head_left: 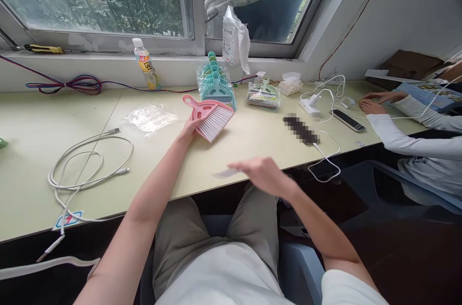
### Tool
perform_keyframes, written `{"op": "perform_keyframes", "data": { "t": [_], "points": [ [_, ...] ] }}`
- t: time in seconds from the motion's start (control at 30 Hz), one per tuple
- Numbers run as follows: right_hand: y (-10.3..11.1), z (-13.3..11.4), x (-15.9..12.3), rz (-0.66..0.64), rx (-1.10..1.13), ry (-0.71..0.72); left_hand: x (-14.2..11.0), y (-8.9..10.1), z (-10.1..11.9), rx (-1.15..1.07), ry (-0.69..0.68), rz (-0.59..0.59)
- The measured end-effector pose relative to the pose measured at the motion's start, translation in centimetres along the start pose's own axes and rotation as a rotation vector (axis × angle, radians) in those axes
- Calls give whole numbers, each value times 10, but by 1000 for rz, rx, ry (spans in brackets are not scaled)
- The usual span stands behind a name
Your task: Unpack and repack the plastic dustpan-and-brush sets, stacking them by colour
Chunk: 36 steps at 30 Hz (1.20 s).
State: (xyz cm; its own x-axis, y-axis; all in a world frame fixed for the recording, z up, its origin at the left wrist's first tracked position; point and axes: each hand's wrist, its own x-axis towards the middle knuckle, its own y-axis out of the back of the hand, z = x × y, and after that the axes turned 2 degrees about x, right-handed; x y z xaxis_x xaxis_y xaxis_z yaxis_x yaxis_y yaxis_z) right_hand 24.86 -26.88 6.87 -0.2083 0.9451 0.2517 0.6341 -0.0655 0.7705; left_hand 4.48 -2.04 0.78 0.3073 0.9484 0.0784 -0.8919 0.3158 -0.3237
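My left hand [191, 128] is closed on a small pink dustpan [198, 107] with a brush nested in it, its pale bristles [216, 122] facing up and to the right. Over the table's front edge, my right hand [269, 177] pinches a thin whitish slip [226, 173], blurred by motion. Behind the dustpan lies a row of teal dustpan-and-brush sets [216, 88] in clear wrap. Green wrapped sets [265, 92] are stacked to their right. A crumpled clear plastic bag [150, 117] rests left of my left hand.
A coiled white cable [54, 175] covers the table's left part. A drink bottle [146, 64] stands by the window. To the right are a blurred-out dark object [301, 129], a phone [347, 120], a charger [309, 105] and another person's hands [375, 103].
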Motion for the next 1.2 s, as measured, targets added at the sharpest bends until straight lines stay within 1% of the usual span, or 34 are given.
{"op": "perform_keyframes", "data": {
  "t": [0.03,0.07,0.1,0.13,0.17,0.2,0.23,0.27,0.3,0.37,0.43,0.5,0.57,0.63,0.7,0.8,0.9,0.97,1.03,1.07,1.1,1.13,1.2],
  "points": [
    [20,-2,20,33,-54,-8,0,1,0,1,-16,5],
    [38,-2,41,166,-95,-56,1,1,0,-3,-31,8],
    [53,-1,63,327,-122,-98,1,2,0,-11,-41,11],
    [63,0,87,490,-136,-125,1,2,1,-23,-40,17],
    [67,2,109,613,-142,-145,2,2,1,-38,-35,30],
    [64,5,131,692,-143,-164,2,2,1,-51,-30,47],
    [54,7,150,727,-144,-180,3,2,1,-61,-35,70],
    [39,8,166,712,-146,-181,3,2,1,-65,-49,95],
    [19,7,178,655,-151,-170,3,2,1,-61,-66,120],
    [-26,3,192,469,-160,-158,3,2,0,-40,-83,167],
    [-67,-2,195,256,-161,-140,2,2,0,-26,-36,178],
    [-95,-5,194,117,-190,-101,2,1,-2,-53,-16,203],
    [-108,-5,193,71,-210,-82,3,1,-3,-73,-46,203],
    [-111,-3,192,69,-209,-95,2,0,-3,-103,-56,110],
    [-109,-1,190,76,-188,-127,-2,-1,-2,-109,-55,57],
    [-102,0,186,123,-155,-175,-8,-1,1,-60,-59,77],
    [-96,4,185,250,-94,-194,-9,0,3,-45,-77,79],
    [-93,11,189,361,-13,-229,-7,1,4,-67,-90,111],
    [-90,22,195,473,123,-304,-5,2,5,-83,-99,143],
    [-88,29,199,503,231,-345,-4,3,5,-81,-102,141],
    [-87,37,203,502,370,-374,-3,3,6,-73,-105,123],
    [-86,44,206,469,534,-391,-3,3,8,-59,-108,90],
    [-85,58,211,360,870,-397,-5,3,11,-25,-110,11]
  ]
}}
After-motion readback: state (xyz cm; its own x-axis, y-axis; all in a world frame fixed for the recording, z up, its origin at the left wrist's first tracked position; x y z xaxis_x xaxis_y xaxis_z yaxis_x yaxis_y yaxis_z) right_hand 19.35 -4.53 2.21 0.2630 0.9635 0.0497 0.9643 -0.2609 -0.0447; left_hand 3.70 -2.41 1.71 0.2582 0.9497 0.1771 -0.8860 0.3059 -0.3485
